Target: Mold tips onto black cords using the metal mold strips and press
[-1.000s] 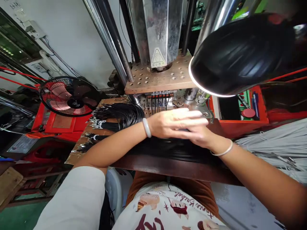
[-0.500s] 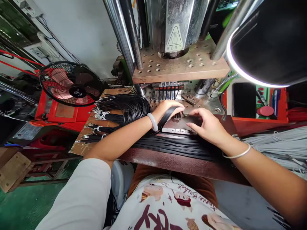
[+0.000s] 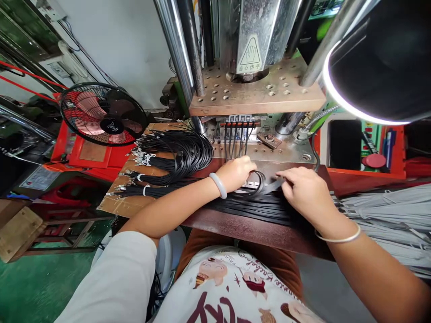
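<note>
Left hand [image 3: 236, 172] and right hand [image 3: 305, 193] pinching a looped black cable [image 3: 259, 186], black cable bundle [image 3: 175, 157] left, press [image 3: 252, 89] behind

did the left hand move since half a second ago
Yes. The left hand has drawn back toward the person, away from the row of black cords under the press.

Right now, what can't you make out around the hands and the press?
Head view only:
- Left hand grip: fingertips curl under, hidden by the knuckles.
- Metal block: mostly covered by both hands.
- Right hand fingertips: behind the black cable.
- Lamp: cut off by the frame edge.
</note>
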### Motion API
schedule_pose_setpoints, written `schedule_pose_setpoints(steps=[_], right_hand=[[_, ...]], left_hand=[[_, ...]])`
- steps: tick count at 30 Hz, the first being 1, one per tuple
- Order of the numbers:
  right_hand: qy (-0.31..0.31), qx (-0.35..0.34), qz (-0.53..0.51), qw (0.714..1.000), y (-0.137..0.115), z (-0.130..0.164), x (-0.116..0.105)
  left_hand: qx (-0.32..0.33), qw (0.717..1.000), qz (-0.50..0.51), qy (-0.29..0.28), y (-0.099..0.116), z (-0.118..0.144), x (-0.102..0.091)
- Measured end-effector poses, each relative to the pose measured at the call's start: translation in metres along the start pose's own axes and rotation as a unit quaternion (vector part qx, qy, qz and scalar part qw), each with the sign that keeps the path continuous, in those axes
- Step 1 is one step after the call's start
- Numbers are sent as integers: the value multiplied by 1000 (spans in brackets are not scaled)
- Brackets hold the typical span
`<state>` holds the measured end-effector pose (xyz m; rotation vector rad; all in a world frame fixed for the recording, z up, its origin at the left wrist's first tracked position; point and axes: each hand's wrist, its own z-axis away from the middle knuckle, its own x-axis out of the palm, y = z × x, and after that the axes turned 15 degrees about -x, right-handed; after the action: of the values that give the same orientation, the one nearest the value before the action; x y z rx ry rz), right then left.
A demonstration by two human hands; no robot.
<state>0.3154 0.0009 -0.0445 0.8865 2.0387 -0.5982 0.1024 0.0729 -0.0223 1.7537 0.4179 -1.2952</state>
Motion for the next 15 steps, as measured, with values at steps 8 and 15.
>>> schedule_pose_setpoints(steps=[8, 15], right_hand=[[32, -14, -160, 987, -11, 1, 4], [-18, -70, -75, 995, -16, 2, 5]], left_hand=[[77, 990, 116, 39, 3, 14, 15], [82, 991, 98, 46, -1, 14, 25]])
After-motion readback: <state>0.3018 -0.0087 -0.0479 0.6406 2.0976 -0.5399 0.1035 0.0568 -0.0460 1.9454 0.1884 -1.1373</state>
